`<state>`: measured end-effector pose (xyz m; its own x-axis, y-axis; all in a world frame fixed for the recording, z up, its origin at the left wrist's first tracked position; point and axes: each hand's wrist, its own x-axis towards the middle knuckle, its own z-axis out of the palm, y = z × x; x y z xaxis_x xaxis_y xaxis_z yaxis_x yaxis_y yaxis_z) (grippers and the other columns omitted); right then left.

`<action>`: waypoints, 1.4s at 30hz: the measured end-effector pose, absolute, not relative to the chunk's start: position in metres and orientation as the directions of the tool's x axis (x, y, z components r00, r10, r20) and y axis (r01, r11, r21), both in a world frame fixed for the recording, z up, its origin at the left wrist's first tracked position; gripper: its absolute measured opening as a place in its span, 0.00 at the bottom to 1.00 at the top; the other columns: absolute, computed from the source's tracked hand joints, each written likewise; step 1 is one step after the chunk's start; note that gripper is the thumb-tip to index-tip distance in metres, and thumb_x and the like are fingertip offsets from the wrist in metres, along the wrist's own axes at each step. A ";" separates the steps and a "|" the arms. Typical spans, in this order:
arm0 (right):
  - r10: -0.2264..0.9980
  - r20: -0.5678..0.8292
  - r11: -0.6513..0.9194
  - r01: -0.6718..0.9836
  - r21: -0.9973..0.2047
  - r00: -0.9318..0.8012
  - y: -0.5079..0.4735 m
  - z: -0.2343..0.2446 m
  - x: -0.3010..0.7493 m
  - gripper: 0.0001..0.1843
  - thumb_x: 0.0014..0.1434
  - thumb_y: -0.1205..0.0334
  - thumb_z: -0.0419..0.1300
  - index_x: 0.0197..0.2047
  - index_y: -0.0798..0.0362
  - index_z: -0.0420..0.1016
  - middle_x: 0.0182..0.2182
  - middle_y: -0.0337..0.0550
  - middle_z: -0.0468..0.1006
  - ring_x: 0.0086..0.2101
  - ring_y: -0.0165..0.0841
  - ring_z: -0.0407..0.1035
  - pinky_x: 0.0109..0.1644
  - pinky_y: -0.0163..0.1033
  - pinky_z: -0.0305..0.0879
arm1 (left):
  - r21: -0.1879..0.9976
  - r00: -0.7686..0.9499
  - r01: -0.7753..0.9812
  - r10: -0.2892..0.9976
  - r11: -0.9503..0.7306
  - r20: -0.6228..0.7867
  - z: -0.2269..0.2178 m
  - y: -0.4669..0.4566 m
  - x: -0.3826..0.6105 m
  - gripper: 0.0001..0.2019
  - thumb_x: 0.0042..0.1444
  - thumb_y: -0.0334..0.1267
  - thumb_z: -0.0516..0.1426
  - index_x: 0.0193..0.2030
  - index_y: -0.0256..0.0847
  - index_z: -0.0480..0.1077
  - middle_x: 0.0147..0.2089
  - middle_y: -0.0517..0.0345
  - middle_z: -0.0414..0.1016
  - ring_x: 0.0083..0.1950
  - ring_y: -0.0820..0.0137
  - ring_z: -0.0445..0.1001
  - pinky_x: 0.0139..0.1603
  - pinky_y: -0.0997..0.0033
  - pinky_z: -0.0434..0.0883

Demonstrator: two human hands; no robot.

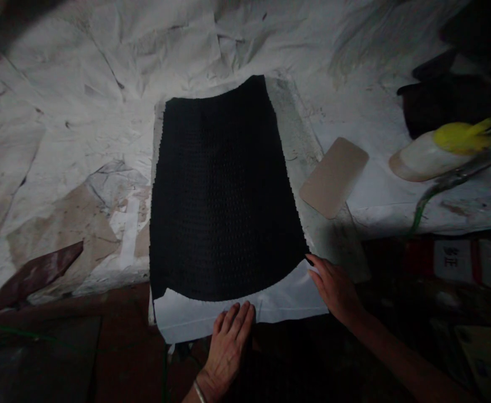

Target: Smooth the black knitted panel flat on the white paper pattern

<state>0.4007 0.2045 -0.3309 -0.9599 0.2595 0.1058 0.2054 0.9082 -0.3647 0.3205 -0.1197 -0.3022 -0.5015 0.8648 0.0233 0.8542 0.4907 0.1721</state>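
A black textured sheet (224, 190) with jagged side edges is spread over a pale flat board, and its front edge curves above a strip of white material (283, 299). My left hand (231, 338) lies on the front edge of that white strip, fingers stretched out and holding nothing. At the sheet's front right corner, my right hand (333, 282) has thumb and forefinger closed on the black edge. The other fingers of my right hand are partly hidden.
The pale board (298, 134) shows along the sheet's right side. A tan rounded card (335, 176) overlaps it. Farther right lies a whitish container with a yellow top (421, 155). A dark reddish scrap (39, 280) rests at the left edge of the paper-covered table (85, 73).
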 end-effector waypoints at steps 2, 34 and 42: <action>0.251 0.127 0.918 0.195 -0.347 -0.960 0.205 -0.332 0.400 0.20 0.75 0.56 0.40 0.59 0.56 0.63 0.46 0.48 0.74 0.43 0.39 0.70 0.45 0.47 0.66 | 0.182 -0.490 0.859 0.872 0.479 0.020 -0.303 -0.121 0.319 0.24 0.65 0.31 0.45 0.67 0.45 0.59 0.63 0.64 0.70 0.63 0.67 0.59 0.61 0.65 0.53; 0.174 0.171 0.927 0.103 -0.361 -0.970 0.208 -0.311 0.396 0.12 0.71 0.63 0.47 0.51 0.57 0.68 0.44 0.50 0.70 0.45 0.43 0.65 0.48 0.48 0.61 | 0.242 -0.528 0.826 0.849 0.509 0.019 -0.302 -0.107 0.317 0.23 0.63 0.34 0.50 0.65 0.47 0.63 0.54 0.54 0.73 0.56 0.64 0.62 0.57 0.63 0.56; -0.069 0.049 0.926 -0.082 -0.369 -0.996 0.212 -0.297 0.395 0.17 0.66 0.76 0.46 0.51 0.57 0.70 0.44 0.47 0.72 0.43 0.40 0.63 0.46 0.47 0.56 | 0.275 -0.529 0.821 0.848 0.500 0.039 -0.300 -0.095 0.321 0.22 0.64 0.28 0.45 0.62 0.41 0.65 0.56 0.57 0.73 0.58 0.66 0.63 0.59 0.66 0.57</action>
